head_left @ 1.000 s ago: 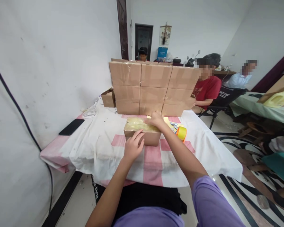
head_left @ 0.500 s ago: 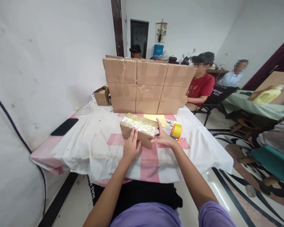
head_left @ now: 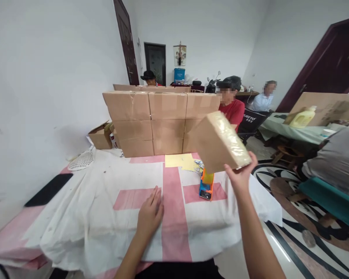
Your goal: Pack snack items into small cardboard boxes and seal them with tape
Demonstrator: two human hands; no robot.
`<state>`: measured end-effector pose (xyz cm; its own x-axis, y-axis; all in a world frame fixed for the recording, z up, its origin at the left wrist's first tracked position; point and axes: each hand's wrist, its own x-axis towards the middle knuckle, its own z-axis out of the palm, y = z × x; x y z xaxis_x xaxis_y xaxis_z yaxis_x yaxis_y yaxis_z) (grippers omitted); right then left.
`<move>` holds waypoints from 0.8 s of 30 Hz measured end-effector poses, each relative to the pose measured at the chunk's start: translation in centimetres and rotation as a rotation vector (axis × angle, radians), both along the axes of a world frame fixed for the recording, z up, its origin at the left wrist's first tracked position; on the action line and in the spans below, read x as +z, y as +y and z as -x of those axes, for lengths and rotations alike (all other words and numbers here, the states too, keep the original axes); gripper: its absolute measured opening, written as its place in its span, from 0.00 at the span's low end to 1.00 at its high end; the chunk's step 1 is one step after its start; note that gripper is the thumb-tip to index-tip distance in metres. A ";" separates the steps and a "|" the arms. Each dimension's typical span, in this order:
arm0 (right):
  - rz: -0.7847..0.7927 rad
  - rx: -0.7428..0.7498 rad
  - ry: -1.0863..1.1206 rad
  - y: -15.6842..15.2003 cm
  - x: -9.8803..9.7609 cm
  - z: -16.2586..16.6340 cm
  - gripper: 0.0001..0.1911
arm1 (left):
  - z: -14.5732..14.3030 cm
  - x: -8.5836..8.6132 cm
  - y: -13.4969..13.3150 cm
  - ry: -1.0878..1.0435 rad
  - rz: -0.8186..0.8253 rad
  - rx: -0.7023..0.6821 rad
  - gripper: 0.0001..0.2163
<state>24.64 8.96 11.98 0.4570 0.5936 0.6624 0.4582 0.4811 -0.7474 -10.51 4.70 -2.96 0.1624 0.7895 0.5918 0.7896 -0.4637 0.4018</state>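
My right hand (head_left: 241, 174) grips one end of a cardboard box (head_left: 213, 145) and holds it tilted in the air, above the right side of the table. Shiny tape covers one long face of this box. My left hand (head_left: 150, 213) lies on the cloth with its fingers stretched out and nothing in it. Below the raised box, an orange and blue tape dispenser (head_left: 206, 186) with a yellow roll rests on the cloth. Behind it lie yellow paper sheets (head_left: 178, 160) and some small items too fine to make out. A stack of closed cardboard boxes (head_left: 165, 124) stands at the back.
A white and pink cloth (head_left: 174, 217) covers the table. On the left are a black phone-like slab (head_left: 49, 190), a white perforated scoop (head_left: 81, 161) and an open carton (head_left: 100, 135). A person in red (head_left: 234, 110) sits behind the stack, to the right.
The box has left the table, raised to the right and tilted in my right hand. My left hand has let go of it and rests on the cloth. The view has shifted right.
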 end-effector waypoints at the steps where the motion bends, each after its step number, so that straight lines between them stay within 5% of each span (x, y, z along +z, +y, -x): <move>1: 0.012 -0.072 -0.009 0.5 0.4 -2.2 0.56 | 0.0 -0.1 0.1 0.016 -0.012 0.000 0.22; 6: 0.120 -0.430 -0.121 4.6 -1.9 -9.5 0.59 | -0.2 -0.5 0.4 0.064 -0.042 -0.016 0.18; 9: 0.189 -0.438 -0.125 5.9 -3.9 -10.0 0.59 | -0.1 -0.5 0.6 0.059 0.022 -0.025 0.16; 12: 0.184 -0.286 -0.080 4.9 -3.9 -7.7 0.58 | 0.5 0.2 0.9 -0.030 0.164 -0.044 0.15; 17: -0.050 0.008 -0.218 2.1 -1.7 0.0 0.64 | 3.3 3.6 3.1 -0.371 0.298 0.000 0.26; 21: 0.242 0.623 -0.280 2.4 -2.4 7.2 0.64 | 6.4 4.8 6.2 -0.770 0.140 0.021 0.46; 24: 0.538 0.933 -0.381 3.7 -3.3 10.2 0.65 | 8.1 3.3 7.1 -0.858 0.272 0.237 0.43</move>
